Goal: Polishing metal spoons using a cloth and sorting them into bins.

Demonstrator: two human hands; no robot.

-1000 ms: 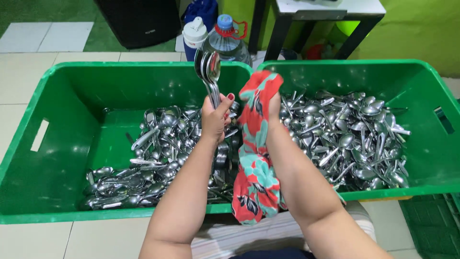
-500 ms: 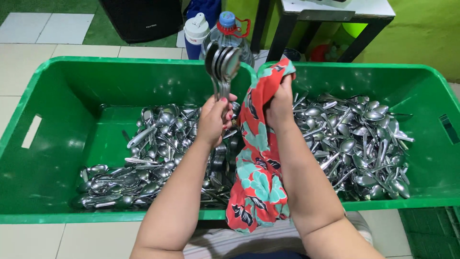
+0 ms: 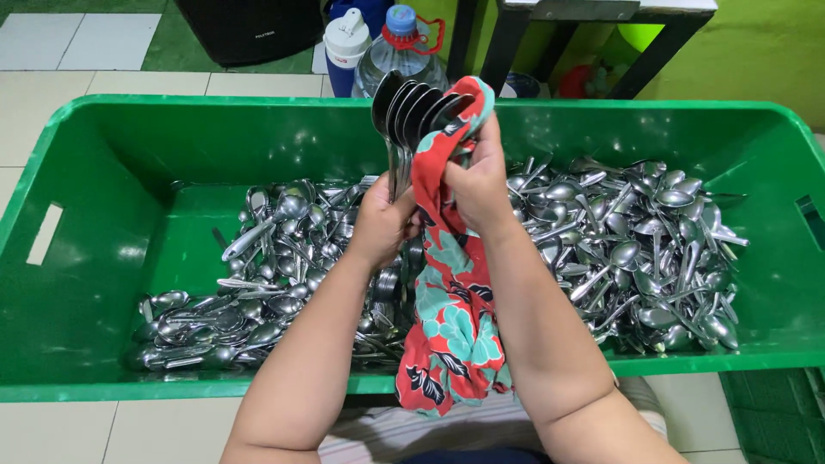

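Bright, even light from above, glare glinting off the piled spoons (image 3: 636, 249), soft shadows, picture sharp throughout.

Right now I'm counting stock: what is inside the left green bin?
The left green bin holds a loose heap of metal spoons across its floor. The left hand and forearm and the floral cloth cover the heap's right part, so that part stays unseen.
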